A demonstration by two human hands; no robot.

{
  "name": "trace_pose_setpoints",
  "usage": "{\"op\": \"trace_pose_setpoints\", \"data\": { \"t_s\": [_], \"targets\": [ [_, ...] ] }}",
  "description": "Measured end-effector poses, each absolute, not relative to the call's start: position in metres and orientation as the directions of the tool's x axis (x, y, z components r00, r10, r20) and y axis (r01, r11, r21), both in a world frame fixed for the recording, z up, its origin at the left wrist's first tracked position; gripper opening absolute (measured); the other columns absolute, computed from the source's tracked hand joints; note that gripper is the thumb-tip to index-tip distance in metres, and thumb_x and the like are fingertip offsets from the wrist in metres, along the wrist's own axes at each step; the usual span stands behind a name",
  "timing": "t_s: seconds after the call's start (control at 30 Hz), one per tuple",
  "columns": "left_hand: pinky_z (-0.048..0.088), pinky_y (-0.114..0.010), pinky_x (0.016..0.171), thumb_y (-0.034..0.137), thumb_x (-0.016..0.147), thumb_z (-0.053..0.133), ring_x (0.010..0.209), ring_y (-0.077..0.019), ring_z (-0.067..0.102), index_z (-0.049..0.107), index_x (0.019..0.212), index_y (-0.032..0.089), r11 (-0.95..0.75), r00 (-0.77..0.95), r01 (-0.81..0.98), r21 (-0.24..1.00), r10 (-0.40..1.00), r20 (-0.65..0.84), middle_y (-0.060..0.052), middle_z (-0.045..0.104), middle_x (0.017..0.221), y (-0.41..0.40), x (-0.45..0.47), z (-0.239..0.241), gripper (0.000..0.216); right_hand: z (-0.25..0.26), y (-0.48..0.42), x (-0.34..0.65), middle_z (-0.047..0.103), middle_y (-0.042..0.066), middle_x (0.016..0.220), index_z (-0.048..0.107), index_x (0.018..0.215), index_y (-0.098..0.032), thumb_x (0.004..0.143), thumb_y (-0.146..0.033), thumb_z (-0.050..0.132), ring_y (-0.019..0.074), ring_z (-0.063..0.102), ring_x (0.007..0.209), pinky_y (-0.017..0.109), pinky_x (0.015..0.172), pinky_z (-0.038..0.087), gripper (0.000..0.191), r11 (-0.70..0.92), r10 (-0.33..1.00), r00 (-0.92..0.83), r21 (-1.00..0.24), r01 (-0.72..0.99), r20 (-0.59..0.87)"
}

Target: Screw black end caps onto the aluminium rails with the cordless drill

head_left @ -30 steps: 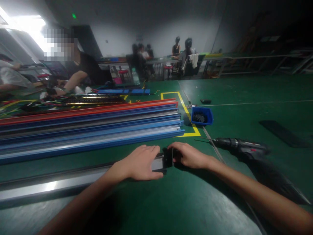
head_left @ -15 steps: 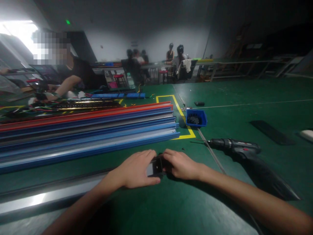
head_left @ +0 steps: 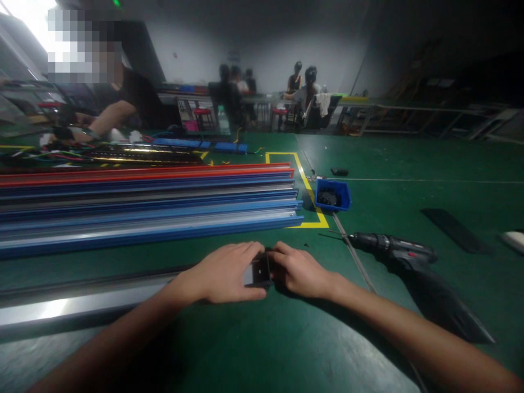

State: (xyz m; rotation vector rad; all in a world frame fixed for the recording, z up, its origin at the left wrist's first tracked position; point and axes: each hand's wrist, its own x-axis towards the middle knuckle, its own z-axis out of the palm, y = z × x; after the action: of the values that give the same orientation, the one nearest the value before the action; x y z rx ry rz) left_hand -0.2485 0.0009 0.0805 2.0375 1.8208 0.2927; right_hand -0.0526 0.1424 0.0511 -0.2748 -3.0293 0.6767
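Observation:
A long metal channel profile [head_left: 94, 299], silvery inside with dark edges, lies across the near left of the green table. My left hand [head_left: 227, 273] is closed over its right end, thumb on the near edge and fingers on the far edge. At that end sits a black end piece [head_left: 262, 271] with a small bright spot on it. My right hand [head_left: 297, 271] has its curled fingers against the outer face of the end piece. Whatever else those fingertips may hold is hidden.
Blue and red channel profiles [head_left: 204, 210] lie beyond my hands. To the right are a blue bin [head_left: 333, 195] of small black parts, a cordless drill [head_left: 409, 262] with a long bit, and a dark flat strip [head_left: 452, 230]. A co-worker [head_left: 139, 103] sits at the far left near wires.
The camera view has tilted slightly downward. Both hands stay at the profile's end, with only a small shift of the right fingers against the black end piece.

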Motion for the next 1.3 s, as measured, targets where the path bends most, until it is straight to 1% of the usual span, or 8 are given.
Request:
{"op": "trace_pose_setpoints", "data": {
  "t_s": [0.07,0.13,0.6,0.7,0.8,0.9,1.1,1.3],
  "targets": [
    [0.049,-0.045,0.100,0.065,0.080,0.070,0.116,-0.0300,0.064,0.044,0.141,0.025,-0.084,0.135,0.897,0.434,0.987,-0.088,-0.010,0.063,0.134,0.000,-0.249,0.079,0.077,0.051,0.143,-0.053,0.060,0.011,0.114,0.065,0.127,-0.016,0.095,-0.020,0.056,0.0179,0.062,0.082,0.032,0.072,0.050,0.033,0.888,0.174,-0.985,-0.430,0.163,-0.014],
    [0.047,-0.046,0.106,0.063,0.082,0.069,0.123,-0.0299,0.061,0.040,0.147,0.028,-0.100,0.154,0.890,0.445,0.984,-0.087,-0.009,0.060,0.140,0.000,-0.249,0.079,0.079,0.052,0.143,-0.053,0.060,0.011,0.113,0.064,0.126,-0.015,0.096,-0.021,0.055,0.0172,0.061,0.080,0.032,0.071,0.049,0.032,0.888,0.164,-0.986,-0.432,0.155,-0.015],
    [0.049,-0.045,0.099,0.058,0.087,0.066,0.110,-0.0270,0.061,0.048,0.139,0.036,-0.123,0.202,0.887,0.445,0.970,-0.133,-0.003,0.062,0.120,0.002,-0.247,0.086,0.059,0.057,0.148,-0.052,0.058,0.009,0.106,0.063,0.113,-0.013,0.092,-0.023,0.056,0.0158,0.055,0.076,0.030,0.065,0.042,0.024,0.885,0.125,-0.990,-0.445,0.138,-0.060],
    [0.048,-0.045,0.098,0.057,0.086,0.067,0.109,-0.0271,0.061,0.048,0.139,0.036,-0.124,0.201,0.885,0.449,0.971,-0.128,-0.003,0.062,0.119,0.002,-0.247,0.085,0.060,0.063,0.150,-0.051,0.059,0.011,0.108,0.060,0.118,-0.011,0.082,-0.026,0.065,0.0180,0.056,0.078,0.032,0.066,0.044,0.040,0.887,0.061,-0.995,-0.454,0.090,-0.077],
    [0.049,-0.044,0.097,0.056,0.085,0.068,0.107,-0.0267,0.062,0.048,0.139,0.035,-0.135,0.212,0.878,0.460,0.970,-0.120,-0.003,0.062,0.117,0.003,-0.248,0.084,0.061,0.064,0.149,-0.050,0.060,0.011,0.108,0.059,0.124,-0.010,0.075,-0.047,0.076,0.0215,0.058,0.080,0.034,0.067,0.046,0.064,0.880,0.051,-0.994,-0.467,0.089,-0.093],
    [0.049,-0.044,0.094,0.060,0.086,0.066,0.105,-0.0274,0.062,0.049,0.139,0.033,-0.148,0.225,0.877,0.457,0.967,-0.118,-0.004,0.062,0.115,0.004,-0.248,0.084,0.061,0.059,0.146,-0.052,0.061,0.012,0.109,0.060,0.129,-0.009,0.079,-0.056,0.073,0.0232,0.061,0.082,0.035,0.069,0.048,0.069,0.886,0.104,-0.992,-0.446,0.127,-0.076],
    [0.049,-0.044,0.093,0.062,0.087,0.065,0.104,-0.0274,0.062,0.050,0.137,0.032,-0.170,0.240,0.876,0.451,0.965,-0.103,-0.004,0.062,0.114,0.005,-0.250,0.084,0.060,0.055,0.142,-0.054,0.062,0.015,0.114,0.061,0.127,-0.005,0.084,-0.049,0.071,0.0236,0.062,0.082,0.036,0.069,0.050,0.063,0.908,0.100,-0.991,-0.398,0.127,-0.086],
    [0.047,-0.044,0.094,0.062,0.089,0.063,0.104,-0.0271,0.061,0.051,0.136,0.029,-0.180,0.238,0.880,0.439,0.968,-0.081,-0.005,0.063,0.114,0.008,-0.252,0.084,0.059,0.057,0.141,-0.053,0.059,0.017,0.119,0.050,0.141,-0.008,0.091,-0.046,0.064,0.0243,0.064,0.083,0.037,0.070,0.051,0.064,0.911,0.108,-0.992,-0.393,0.125,-0.066]
  ]
}}
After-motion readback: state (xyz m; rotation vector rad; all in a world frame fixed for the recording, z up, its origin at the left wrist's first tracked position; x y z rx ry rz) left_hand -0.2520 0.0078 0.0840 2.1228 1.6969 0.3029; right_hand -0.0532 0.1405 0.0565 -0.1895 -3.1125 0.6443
